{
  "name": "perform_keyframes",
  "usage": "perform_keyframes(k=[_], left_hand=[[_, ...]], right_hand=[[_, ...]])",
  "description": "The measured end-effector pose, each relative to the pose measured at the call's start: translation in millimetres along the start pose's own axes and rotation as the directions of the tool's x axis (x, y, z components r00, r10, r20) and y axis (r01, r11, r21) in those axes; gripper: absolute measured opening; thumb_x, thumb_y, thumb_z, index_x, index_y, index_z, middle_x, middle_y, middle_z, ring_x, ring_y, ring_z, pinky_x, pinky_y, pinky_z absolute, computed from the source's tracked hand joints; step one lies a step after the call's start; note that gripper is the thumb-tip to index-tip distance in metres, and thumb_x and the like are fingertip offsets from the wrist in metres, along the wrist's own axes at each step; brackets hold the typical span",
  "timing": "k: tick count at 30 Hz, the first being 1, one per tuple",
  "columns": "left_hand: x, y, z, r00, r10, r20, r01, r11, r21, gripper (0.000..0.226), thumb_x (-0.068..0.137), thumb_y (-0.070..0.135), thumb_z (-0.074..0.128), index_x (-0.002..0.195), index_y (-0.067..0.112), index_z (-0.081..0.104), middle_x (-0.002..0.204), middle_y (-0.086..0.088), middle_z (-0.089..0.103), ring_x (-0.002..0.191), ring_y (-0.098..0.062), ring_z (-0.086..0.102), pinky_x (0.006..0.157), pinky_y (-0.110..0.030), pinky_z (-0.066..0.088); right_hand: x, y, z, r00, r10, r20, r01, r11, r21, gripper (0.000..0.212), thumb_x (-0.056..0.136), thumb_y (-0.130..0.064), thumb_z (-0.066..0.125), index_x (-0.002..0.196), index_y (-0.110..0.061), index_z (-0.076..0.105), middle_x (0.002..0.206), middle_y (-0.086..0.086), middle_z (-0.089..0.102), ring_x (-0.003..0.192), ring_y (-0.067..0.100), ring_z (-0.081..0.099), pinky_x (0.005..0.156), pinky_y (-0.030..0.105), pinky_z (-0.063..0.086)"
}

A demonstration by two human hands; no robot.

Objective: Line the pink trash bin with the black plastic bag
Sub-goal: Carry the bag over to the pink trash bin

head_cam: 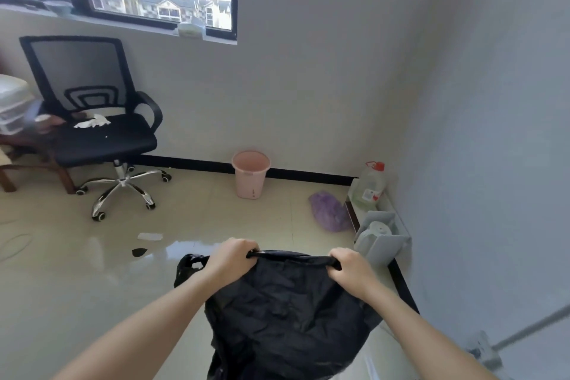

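Note:
The pink trash bin (250, 174) stands upright and unlined on the floor against the far wall's black skirting. Well short of it, low in the view, I hold the black plastic bag (283, 315) by its top edge. My left hand (232, 257) is shut on the bag's left end, and my right hand (351, 268) is shut on the right end. The edge is stretched between them while the crumpled body hangs down. A loose handle loop of the bag sticks out left of my left wrist.
A black mesh office chair (101, 120) with white tissues on its seat stands at the left. A purple bag (330, 211), a large clear bottle (371, 185) and a grey holder (382, 241) sit along the right wall. Paper scraps (150, 236) lie on the glossy floor.

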State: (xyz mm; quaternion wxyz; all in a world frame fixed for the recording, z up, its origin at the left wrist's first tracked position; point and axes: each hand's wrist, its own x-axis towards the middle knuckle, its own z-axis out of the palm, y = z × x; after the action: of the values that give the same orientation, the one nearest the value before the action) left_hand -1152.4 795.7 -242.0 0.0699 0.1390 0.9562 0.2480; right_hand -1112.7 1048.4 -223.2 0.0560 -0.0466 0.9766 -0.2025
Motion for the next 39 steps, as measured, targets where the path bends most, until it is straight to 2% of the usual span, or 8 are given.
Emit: perform_keyframes(k=[6, 11, 13, 18, 23, 28, 34, 39], left_hand=[[63.4, -28.3, -5.7, 0.997, -0.071, -0.012, 0.071, 0.995, 0.064, 0.019, 0.087, 0.016, 0.048, 0.097, 0.013, 0.064, 0.091, -0.009, 0.068, 0.088, -0.029, 0.060, 0.057, -0.027, 0.034], [114.7, -85.2, -16.4, 0.986, -0.163, -0.036, 0.166, 0.979, 0.118, 0.019, 0.087, 0.016, 0.045, 0.095, 0.014, 0.063, 0.064, 0.007, 0.044, 0.071, -0.019, 0.044, 0.045, -0.020, 0.024], [144.5, -109.9, -28.0, 0.982, -0.178, -0.064, 0.184, 0.976, 0.118, 0.019, 0.087, 0.016, 0.046, 0.095, 0.014, 0.063, 0.071, 0.004, 0.049, 0.073, -0.020, 0.046, 0.048, -0.028, 0.028], [226.1, -159.9, -64.3, 0.979, -0.182, -0.091, 0.189, 0.979, 0.074, 0.016, 0.086, 0.020, 0.049, 0.093, 0.017, 0.063, 0.091, -0.009, 0.069, 0.089, -0.030, 0.059, 0.059, -0.029, 0.032], [307.4, -182.2, -84.2, 0.994, -0.112, -0.015, 0.113, 0.983, 0.145, 0.019, 0.086, 0.019, 0.046, 0.098, 0.014, 0.061, 0.096, -0.011, 0.069, 0.090, -0.032, 0.060, 0.061, -0.030, 0.035], [385.5, -189.4, -74.9, 0.992, -0.077, 0.100, 0.057, 0.980, 0.188, 0.020, 0.087, 0.019, 0.045, 0.100, 0.014, 0.060, 0.100, -0.009, 0.069, 0.094, -0.030, 0.059, 0.066, -0.032, 0.043], [492.9, -186.6, -81.8, 0.994, -0.084, 0.072, 0.065, 0.970, 0.233, 0.021, 0.088, 0.019, 0.045, 0.103, 0.015, 0.060, 0.101, -0.008, 0.069, 0.094, -0.029, 0.060, 0.070, -0.033, 0.048], [556.2, -199.8, -94.6, 0.995, -0.103, 0.015, 0.096, 0.961, 0.260, 0.019, 0.087, 0.021, 0.047, 0.099, 0.016, 0.061, 0.099, -0.004, 0.070, 0.092, -0.027, 0.062, 0.067, -0.032, 0.044]], right_hand=[[100.7, 6.4, -3.2, 0.998, -0.063, 0.002, 0.063, 0.998, 0.023, 0.012, 0.084, -0.013, 0.054, 0.091, -0.004, 0.059, 0.097, 0.013, 0.065, 0.093, 0.026, 0.055, 0.068, 0.026, 0.032], [191.9, -13.2, 20.8, 0.986, -0.142, 0.086, 0.140, 0.990, 0.027, 0.013, 0.085, -0.013, 0.053, 0.092, -0.004, 0.058, 0.098, 0.013, 0.064, 0.094, 0.027, 0.055, 0.069, 0.029, 0.034], [234.4, -25.8, 24.2, 0.984, -0.158, 0.085, 0.157, 0.987, 0.022, 0.011, 0.085, -0.013, 0.053, 0.091, -0.005, 0.059, 0.098, 0.013, 0.064, 0.093, 0.026, 0.055, 0.069, 0.028, 0.034], [333.6, -53.3, 18.4, 0.987, -0.139, 0.085, 0.138, 0.990, 0.020, 0.013, 0.086, -0.012, 0.053, 0.093, -0.003, 0.058, 0.098, 0.014, 0.064, 0.095, 0.027, 0.054, 0.074, 0.032, 0.039], [406.1, -54.6, 11.4, 0.999, -0.044, 0.021, 0.042, 0.997, 0.057, 0.008, 0.085, -0.011, 0.055, 0.090, -0.006, 0.059, 0.093, 0.010, 0.064, 0.090, 0.025, 0.055, 0.075, 0.034, 0.045], [460.8, -23.4, 18.2, 0.995, 0.048, 0.085, -0.052, 0.997, 0.055, 0.009, 0.086, -0.013, 0.053, 0.080, -0.018, 0.050, 0.084, 0.000, 0.056, 0.086, 0.021, 0.054, 0.073, 0.035, 0.046], [552.3, 16.6, 22.5, 0.989, 0.121, 0.088, -0.135, 0.974, 0.181, 0.006, 0.089, -0.012, 0.047, 0.084, -0.015, 0.047, 0.090, 0.009, 0.060, 0.080, 0.025, 0.055, 0.065, 0.035, 0.043], [628.3, 31.0, 34.9, 0.980, 0.126, 0.157, -0.163, 0.954, 0.250, 0.011, 0.088, -0.010, 0.045, 0.080, -0.017, 0.043, 0.088, 0.007, 0.057, 0.081, 0.026, 0.054, 0.070, 0.039, 0.045]])
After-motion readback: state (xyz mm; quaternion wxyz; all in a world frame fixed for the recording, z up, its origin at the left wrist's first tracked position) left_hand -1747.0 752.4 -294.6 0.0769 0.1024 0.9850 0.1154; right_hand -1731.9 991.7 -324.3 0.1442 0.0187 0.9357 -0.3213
